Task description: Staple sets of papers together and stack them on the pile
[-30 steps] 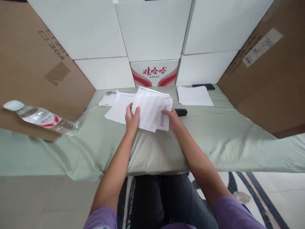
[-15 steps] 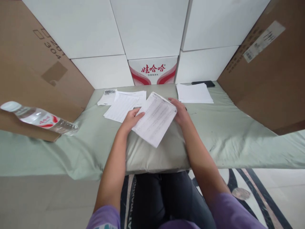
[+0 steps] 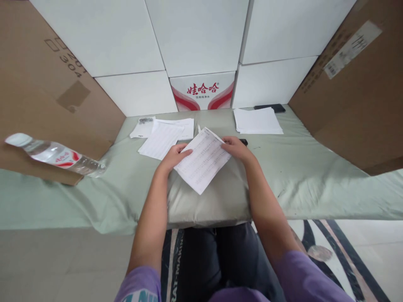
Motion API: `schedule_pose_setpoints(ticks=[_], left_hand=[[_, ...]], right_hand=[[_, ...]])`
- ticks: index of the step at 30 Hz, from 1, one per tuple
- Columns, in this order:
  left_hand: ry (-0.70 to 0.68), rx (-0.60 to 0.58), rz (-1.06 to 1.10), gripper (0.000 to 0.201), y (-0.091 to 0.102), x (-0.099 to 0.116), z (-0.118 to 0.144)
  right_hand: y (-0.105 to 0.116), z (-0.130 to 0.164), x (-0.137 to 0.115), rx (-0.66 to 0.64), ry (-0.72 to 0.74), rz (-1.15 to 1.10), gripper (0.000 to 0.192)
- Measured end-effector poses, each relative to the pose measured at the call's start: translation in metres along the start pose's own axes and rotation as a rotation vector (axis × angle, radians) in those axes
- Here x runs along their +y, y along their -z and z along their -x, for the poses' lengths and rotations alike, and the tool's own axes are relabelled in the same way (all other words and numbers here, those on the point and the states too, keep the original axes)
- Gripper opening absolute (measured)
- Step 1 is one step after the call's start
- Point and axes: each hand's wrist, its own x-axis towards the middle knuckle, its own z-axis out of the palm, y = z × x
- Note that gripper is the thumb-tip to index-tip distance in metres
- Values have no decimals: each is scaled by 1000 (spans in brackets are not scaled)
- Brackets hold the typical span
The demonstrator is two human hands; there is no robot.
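Note:
A small sheaf of printed sheets (image 3: 203, 161) lies slanted on the pale green cloth in front of me. My left hand (image 3: 174, 156) grips its left edge, thumb on top. My right hand (image 3: 236, 147) holds its upper right corner. Just behind my right hand a black stapler (image 3: 244, 141) peeks out, mostly hidden. More printed sheets (image 3: 162, 138) lie spread to the left, beyond my left hand.
A neat white paper stack (image 3: 258, 121) and a dark phone (image 3: 270, 108) lie at the back right. A small bag of dark bits (image 3: 143, 126) lies back left. A water bottle (image 3: 53, 157) sits at far left. White and brown boxes wall the table (image 3: 315, 176).
The sheaf has been turned from upright and fanned to slanted and squared, then drawn nearer to me. My right hand shifted to its upper corner, covering the stapler.

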Motion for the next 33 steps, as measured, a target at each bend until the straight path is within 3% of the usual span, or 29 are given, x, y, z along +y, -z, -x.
schedule_pose_setpoints(ticks=[6,11,24,33], left_hand=[[-30,382,225,55,3,-10,-11],[-82,305,341,51,-3,-11,-14],[-188,417,323,46,-5,-19,-22],[-297,424,294,43,-7,-14,-19]], right_hand=[[-12,-13,10,265,22,-199,16],[-27,-19,10,344,66,-218,16],[-25,-14,8,414,148,-94,28],[-30,-8,6,448,199,-74,20]])
